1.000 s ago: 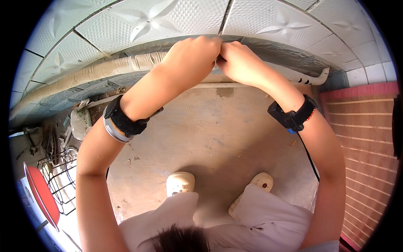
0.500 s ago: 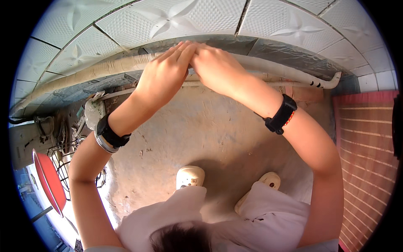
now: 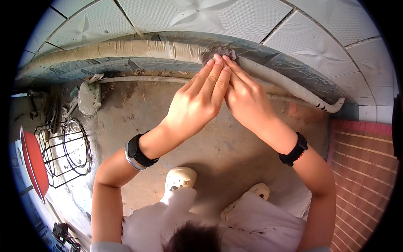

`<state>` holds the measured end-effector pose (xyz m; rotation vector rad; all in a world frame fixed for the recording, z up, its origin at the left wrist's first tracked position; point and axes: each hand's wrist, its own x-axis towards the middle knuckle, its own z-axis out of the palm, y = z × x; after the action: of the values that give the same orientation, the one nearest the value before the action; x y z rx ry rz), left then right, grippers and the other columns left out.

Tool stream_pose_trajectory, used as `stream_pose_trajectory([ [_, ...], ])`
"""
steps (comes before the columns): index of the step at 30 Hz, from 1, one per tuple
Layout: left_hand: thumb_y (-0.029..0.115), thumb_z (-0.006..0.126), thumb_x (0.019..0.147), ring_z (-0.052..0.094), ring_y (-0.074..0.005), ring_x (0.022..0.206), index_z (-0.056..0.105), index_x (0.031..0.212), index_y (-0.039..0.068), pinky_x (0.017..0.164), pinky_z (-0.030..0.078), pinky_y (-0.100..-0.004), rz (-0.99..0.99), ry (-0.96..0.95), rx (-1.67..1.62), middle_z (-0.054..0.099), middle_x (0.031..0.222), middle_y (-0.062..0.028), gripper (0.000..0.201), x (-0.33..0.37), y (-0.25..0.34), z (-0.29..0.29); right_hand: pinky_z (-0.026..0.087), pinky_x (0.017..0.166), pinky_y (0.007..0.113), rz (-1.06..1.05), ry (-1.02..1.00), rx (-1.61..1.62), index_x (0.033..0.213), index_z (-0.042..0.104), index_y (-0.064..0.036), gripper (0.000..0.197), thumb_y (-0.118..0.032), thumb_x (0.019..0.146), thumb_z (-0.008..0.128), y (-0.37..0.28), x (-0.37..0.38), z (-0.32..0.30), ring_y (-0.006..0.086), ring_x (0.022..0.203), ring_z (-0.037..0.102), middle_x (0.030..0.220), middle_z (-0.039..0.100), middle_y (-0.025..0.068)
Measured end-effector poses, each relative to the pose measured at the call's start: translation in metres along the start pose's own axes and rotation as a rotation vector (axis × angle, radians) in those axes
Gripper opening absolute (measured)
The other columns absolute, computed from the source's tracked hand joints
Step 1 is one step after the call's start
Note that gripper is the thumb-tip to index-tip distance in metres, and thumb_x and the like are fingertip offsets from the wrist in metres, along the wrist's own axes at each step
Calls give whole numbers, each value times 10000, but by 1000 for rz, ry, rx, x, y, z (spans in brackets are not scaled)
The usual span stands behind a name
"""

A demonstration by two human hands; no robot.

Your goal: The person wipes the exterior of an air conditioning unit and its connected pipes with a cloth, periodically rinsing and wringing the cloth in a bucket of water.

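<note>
A crumpled grey-brown cloth [image 3: 219, 52] lies bunched over the long pale pipe [image 3: 145, 49], which has a wrapping wound round it. My left hand [image 3: 199, 94] presses on the cloth from the left, its fingers long and close together. From the right, my right hand [image 3: 248, 95] meets it, the fingers of both hands touching and partly overlapping at the tips. Both hands keep the cloth against the pipe. Most of the cloth under my palms and fingers is hidden.
Behind the pipe rises a wall of white embossed tiles [image 3: 197, 14]. A thinner ribbed hose [image 3: 147, 79] runs below it. At left are a black wire rack [image 3: 63, 153] and a red basin [image 3: 35, 164]. A striped reddish curtain [image 3: 363, 168] hangs at right.
Both hands have slid to the right along the pipe and sit lower in the picture. The cloth, hidden under them before, now shows past the fingertips.
</note>
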<state>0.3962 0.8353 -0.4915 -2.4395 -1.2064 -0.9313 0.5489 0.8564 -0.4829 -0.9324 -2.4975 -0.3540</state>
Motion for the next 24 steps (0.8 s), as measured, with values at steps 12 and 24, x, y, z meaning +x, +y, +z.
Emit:
stream_pose_trajectory([
  [12, 26, 662, 660, 626, -263, 915, 514, 1128, -15, 689, 548, -306, -95, -344, -292, 609, 1063, -146, 493, -44, 27, 7, 519, 654, 379, 253, -471, 528, 901, 589, 40, 198, 7, 707, 571, -22, -55, 3, 311, 787, 611, 889, 593, 164],
  [24, -65, 591, 682, 609, -287, 875, 572, 1092, 36, 743, 503, -341, -6, 45, -186, 616, 1012, -150, 423, 75, -36, -54, 525, 613, 384, 50, 165, 188, 813, 624, 22, 94, -17, 750, 565, 27, 71, -42, 321, 691, 628, 757, 629, 168],
])
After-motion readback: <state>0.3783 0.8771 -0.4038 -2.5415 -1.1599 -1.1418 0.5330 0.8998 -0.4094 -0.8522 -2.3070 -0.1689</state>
